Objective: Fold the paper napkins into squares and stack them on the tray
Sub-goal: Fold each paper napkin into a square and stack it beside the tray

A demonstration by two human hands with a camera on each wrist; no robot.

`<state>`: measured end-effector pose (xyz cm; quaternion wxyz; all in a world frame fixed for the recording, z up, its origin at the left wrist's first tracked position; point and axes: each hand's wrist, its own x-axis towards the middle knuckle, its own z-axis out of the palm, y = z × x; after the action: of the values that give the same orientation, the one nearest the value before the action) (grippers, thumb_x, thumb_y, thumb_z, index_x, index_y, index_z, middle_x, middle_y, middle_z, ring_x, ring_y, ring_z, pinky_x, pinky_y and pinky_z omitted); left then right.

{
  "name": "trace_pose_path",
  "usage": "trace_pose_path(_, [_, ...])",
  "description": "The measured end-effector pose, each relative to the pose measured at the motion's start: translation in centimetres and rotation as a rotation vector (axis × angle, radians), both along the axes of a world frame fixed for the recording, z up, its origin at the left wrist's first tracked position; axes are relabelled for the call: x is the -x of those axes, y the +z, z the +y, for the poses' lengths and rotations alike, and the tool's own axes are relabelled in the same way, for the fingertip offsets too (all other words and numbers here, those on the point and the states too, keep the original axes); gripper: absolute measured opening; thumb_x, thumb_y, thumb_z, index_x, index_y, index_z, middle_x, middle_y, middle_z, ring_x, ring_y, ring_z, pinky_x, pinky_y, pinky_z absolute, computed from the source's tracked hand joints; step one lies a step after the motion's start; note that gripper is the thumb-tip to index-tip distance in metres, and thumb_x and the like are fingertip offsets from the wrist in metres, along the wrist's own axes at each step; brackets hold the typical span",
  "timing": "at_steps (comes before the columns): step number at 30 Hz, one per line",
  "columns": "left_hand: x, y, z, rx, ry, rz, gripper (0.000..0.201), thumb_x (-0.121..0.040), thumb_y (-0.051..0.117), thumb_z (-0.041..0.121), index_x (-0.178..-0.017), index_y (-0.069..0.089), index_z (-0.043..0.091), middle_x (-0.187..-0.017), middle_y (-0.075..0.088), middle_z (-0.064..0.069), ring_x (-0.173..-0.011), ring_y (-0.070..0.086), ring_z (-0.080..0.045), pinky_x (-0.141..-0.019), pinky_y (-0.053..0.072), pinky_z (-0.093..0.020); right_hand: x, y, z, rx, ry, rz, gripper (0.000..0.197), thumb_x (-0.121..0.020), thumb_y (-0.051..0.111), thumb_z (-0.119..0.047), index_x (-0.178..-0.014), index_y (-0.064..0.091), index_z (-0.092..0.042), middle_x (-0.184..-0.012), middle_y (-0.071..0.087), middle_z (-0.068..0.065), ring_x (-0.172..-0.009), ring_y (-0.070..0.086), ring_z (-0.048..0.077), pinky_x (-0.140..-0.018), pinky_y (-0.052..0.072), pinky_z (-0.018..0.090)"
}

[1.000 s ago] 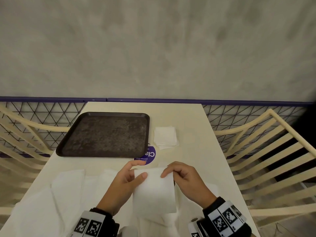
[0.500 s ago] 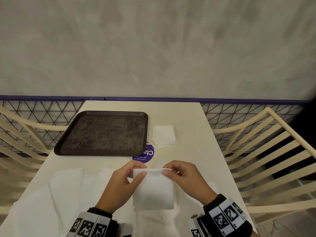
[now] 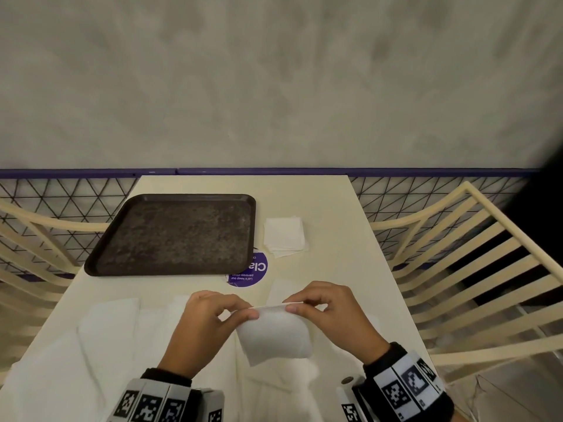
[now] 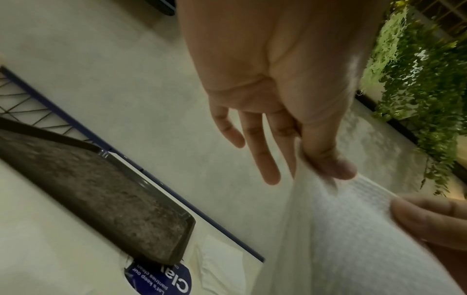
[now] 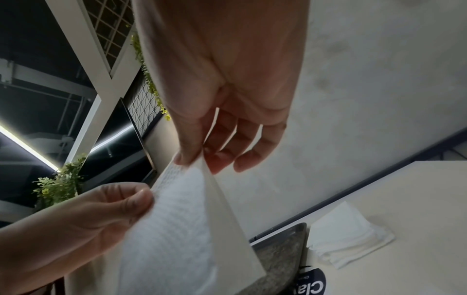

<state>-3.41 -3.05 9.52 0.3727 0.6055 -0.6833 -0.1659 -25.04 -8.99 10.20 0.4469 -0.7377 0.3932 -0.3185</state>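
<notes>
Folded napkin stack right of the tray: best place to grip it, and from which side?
Probably the near edge of the napkin stack, approached from the person's side: the lower layers stick out there, so thumb and fingers can pinch all layers. The tray blocks the left.

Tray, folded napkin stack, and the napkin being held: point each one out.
Tray (image 3: 170, 236), head view, on its dark speckled floor.
Folded napkin stack (image 3: 284, 234), head view, on the top sheet's middle.
Held napkin (image 3: 274, 336), head view, on its hanging face below both hands.
</notes>
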Motion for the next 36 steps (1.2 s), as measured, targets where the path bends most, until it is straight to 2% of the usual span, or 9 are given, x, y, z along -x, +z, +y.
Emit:
trace_pose_path(3, [-0.4,0.0,-0.2,-0.035,-0.015,-0.015,0.064,-0.070,0.032,0.084,-0.075,0.072,0.035,-0.069,0.058,0.043,-0.080,0.059,0.008,-0.073,0.039,-0.012,0.5,-0.1,-0.1,-0.009,-0.001,0.016,0.016,-0.079,0.073,-0.016,-0.081,0.075,-0.032,-0.080,0.071,-0.008,-0.078,0.063,0.005,-0.071,0.045,0.012])
trace_pose_path(7, [0.5,0.2,-0.5,-0.012,-0.066,-0.166,0.057,-0.077,0.033,0.078,-0.092,0.071,0.037,-0.089,0.064,0.032,-0.087,0.056,0.012,-0.084,0.041,-0.020,0.6,-0.1,-0.2,-0.012,0.004,0.037,0.014,-0.078,0.074,-0.015,-0.083,0.077,-0.028,-0.077,0.070,-0.006,-0.075,0.061,0.004,-0.071,0.043,0.011])
trace_pose_path(13, [2.8,0.1,-0.9,-0.037,-0.160,-0.087,0.041,-0.080,0.042,0.053,-0.082,0.075,0.029,-0.079,0.072,0.014,-0.078,0.053,0.014,-0.077,0.036,-0.001,0.2,-0.2,0.5,-0.035,-0.004,0.007,0.010,-0.080,0.072,-0.020,-0.087,0.077,-0.026,-0.078,0.070,-0.008,-0.076,0.061,0.004,-0.071,0.044,0.013])
trace_pose_path(16, [2.6,0.5,-0.7,-0.032,-0.109,0.006,0.045,-0.077,0.040,0.055,-0.082,0.075,0.027,-0.077,0.066,0.027,-0.079,0.053,0.020,-0.074,0.036,-0.002,0.4,-0.6,1.0,-0.127,0.003,0.028,0.004,-0.082,0.071,-0.023,-0.080,0.073,-0.026,-0.061,0.057,-0.015,-0.062,0.049,0.002,-0.064,0.041,0.016])
trace_pose_path(20, [2.0,0.8,-0.6,0.018,-0.061,0.097,0.036,-0.076,0.046,0.053,-0.087,0.071,0.030,-0.074,0.055,0.048,-0.082,0.056,0.016,-0.077,0.038,-0.001,1.0,-1.2,1.3,-0.210,0.000,0.032,0.031,-0.084,0.069,-0.019,-0.058,0.061,-0.035,-0.051,0.046,-0.013,-0.055,0.039,0.006,-0.058,0.034,0.016])
trace_pose_path(22, [1.7,0.7,-0.6,0.024,-0.024,0.149,0.032,-0.075,0.047,0.053,-0.095,0.065,0.036,-0.077,0.057,0.047,-0.083,0.058,0.013,-0.075,0.039,0.000,1.2,-1.2,1.2,-0.243,-0.011,0.000,0.022,-0.084,0.069,-0.017,-0.068,0.067,-0.033,-0.053,0.054,-0.016,-0.058,0.046,0.008,-0.061,0.040,0.017])
trace_pose_path(28, [1.0,-0.2,-1.0,0.018,0.090,0.294,0.012,-0.075,0.057,0.046,-0.071,0.066,0.040,-0.083,0.066,0.028,-0.080,0.061,0.002,-0.067,0.042,-0.005,0.7,-1.5,1.0,-0.280,0.042,0.020,0.018,-0.084,0.069,-0.019,-0.074,0.067,-0.033,-0.067,0.061,-0.008,-0.065,0.059,0.006,-0.062,0.045,0.017])
trace_pose_path(32, [0.8,-0.7,-1.4,-0.073,0.033,0.338,0.018,-0.077,0.050,0.052,-0.087,0.062,0.045,-0.085,0.066,0.026,-0.085,0.060,-0.002,-0.068,0.045,-0.009,0.4,-2.2,0.3,-0.253,0.078,0.078,0.020,-0.087,0.065,-0.023,-0.073,0.066,-0.037,-0.087,0.062,-0.005,-0.071,0.055,0.002,-0.066,0.047,0.018])
trace_pose_path(36, [0.9,-1.1,-1.8,-0.123,0.005,0.366,0.023,-0.074,0.044,0.059,-0.087,0.062,0.052,-0.088,0.066,0.028,-0.089,0.060,0.002,-0.073,0.045,-0.009,0.1,-2.6,-0.8,-0.252,0.086,0.118,0.022,-0.090,0.062,-0.021,-0.075,0.066,-0.037,-0.070,0.063,-0.012,-0.068,0.058,0.000,-0.064,0.046,0.016])
